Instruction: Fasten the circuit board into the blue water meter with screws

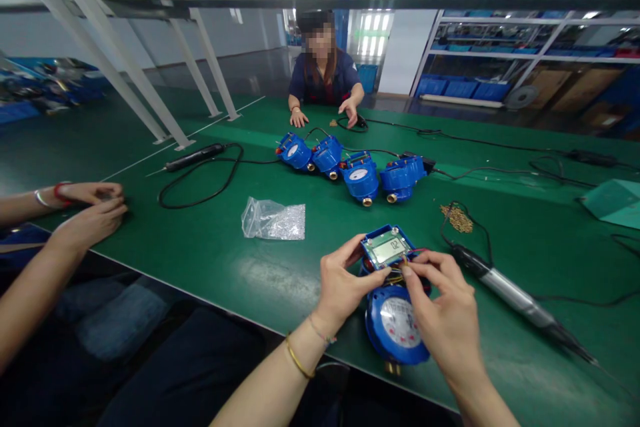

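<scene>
A blue water meter [395, 327] with a white dial lies on the green table [210, 253] near its front edge. Above it sits a blue display module [387, 248] with a grey screen, joined to the meter by thin wires. My left hand [343, 287] pinches the module's left side. My right hand [445, 310] has its fingers closed on the module's lower right edge by the wires.
Several blue meters [350, 170] stand in a row mid-table. A clear plastic bag [274, 220], a pile of small brass screws [457, 219], an electric screwdriver [520, 300] at right and another [193, 157] at left lie nearby. A person sits opposite; someone's hands [87, 210] rest at left.
</scene>
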A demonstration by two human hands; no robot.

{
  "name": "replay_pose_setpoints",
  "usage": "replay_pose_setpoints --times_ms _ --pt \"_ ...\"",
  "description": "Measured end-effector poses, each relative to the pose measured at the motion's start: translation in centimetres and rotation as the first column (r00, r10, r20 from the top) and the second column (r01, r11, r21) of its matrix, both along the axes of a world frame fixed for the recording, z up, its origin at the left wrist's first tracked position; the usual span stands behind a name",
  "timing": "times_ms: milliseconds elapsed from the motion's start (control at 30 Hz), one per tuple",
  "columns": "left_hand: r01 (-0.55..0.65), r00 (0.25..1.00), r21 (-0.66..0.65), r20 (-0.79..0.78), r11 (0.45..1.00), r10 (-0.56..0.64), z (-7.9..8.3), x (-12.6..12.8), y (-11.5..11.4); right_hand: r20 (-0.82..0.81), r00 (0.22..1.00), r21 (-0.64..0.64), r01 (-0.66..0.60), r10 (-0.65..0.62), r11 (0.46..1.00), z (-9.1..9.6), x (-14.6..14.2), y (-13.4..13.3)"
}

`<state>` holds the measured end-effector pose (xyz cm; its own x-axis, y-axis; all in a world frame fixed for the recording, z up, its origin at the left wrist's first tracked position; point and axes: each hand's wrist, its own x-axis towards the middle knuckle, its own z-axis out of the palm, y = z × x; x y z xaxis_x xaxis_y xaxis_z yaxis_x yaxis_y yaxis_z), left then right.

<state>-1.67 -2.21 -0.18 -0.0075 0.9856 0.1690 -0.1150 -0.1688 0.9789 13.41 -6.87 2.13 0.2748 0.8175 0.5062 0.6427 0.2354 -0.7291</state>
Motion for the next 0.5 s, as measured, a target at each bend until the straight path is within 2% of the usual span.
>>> replay_pose_setpoints --times_ms 133,333,400,500 --pt "0.022 0.997 -0.053 0.071 0.998 -0.018 0.1 0.3 0.0 -0.117 0.992 -0.1 -0.069 0.057 0.993 -0.1 0.3 0.6" --pt "0.093 0.987 -0.111 0.137 0.989 -0.078 0.4 0.1 0.5 -0.225 0.968 -0.161 -0.149 0.11 0.976 0.0 0.9 1.1" --pt "0.159 0.982 -0.117 0.122 0.98 -0.145 0.6 -0.3 1.1 -0.256 0.957 -0.182 -0.186 0.136 0.965 0.1 1.2 1.4" --pt "0.321 0.946 -0.085 0.077 0.943 -0.315 0.9 -1.1 2.5 -0.275 0.948 -0.221 -0.222 0.158 0.95 0.1 1.4 1.7"
